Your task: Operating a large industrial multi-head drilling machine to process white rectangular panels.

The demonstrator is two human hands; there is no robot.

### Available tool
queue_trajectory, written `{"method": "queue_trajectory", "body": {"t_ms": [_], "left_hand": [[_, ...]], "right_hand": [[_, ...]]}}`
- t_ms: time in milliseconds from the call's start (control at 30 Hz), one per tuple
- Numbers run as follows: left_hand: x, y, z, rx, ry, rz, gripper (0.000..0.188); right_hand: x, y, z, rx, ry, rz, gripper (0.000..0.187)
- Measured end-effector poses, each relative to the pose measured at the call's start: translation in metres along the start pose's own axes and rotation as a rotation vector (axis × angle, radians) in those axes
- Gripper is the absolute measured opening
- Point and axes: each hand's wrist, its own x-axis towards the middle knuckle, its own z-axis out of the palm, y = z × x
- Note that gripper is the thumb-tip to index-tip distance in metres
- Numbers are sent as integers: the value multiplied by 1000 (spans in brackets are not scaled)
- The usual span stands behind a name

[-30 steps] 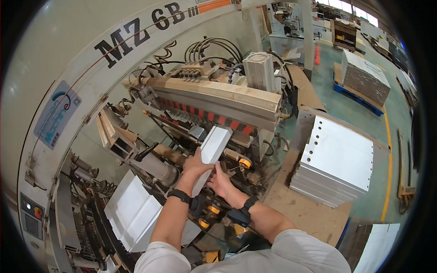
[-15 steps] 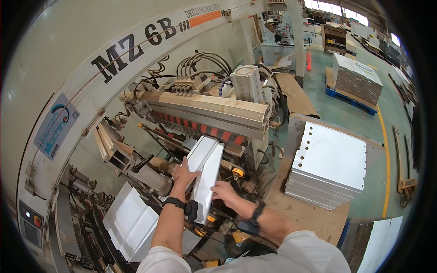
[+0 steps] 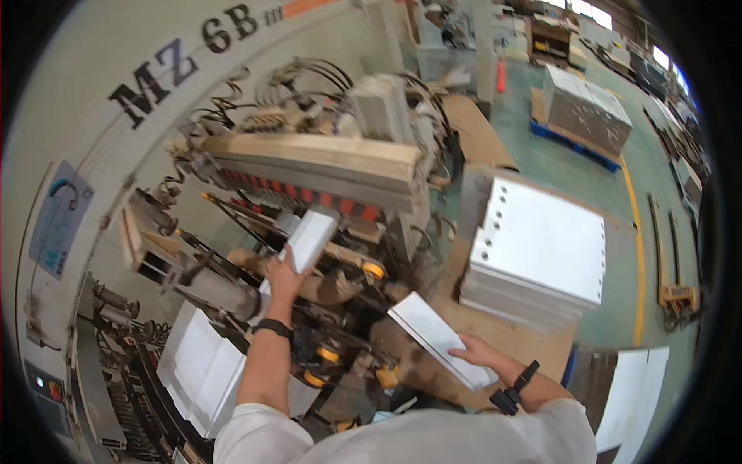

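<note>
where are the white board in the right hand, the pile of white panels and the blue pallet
White board point(image 3: 434, 332): head view, on its broad face
Pile of white panels point(image 3: 543, 246): head view, on its top panel
Blue pallet point(image 3: 573, 146): head view, on its near edge

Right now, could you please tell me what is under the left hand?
The left hand lies over a white panel, whose far end shows past it. The stretch directly beneath the hand is covered, and I cannot tell what, if anything, supports the panel there.
</note>
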Motion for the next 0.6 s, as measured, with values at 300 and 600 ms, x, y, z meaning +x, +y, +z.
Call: {"method": "queue_trajectory", "body": {"t_ms": [300,600], "left_hand": [[4,34,-38,114,112,314,39],[8,52,-40,156,148,360,25]], "right_hand": [[-75,83,15,-478,143,272,31],[-41,134,-8,-689,329,297,38]]}}
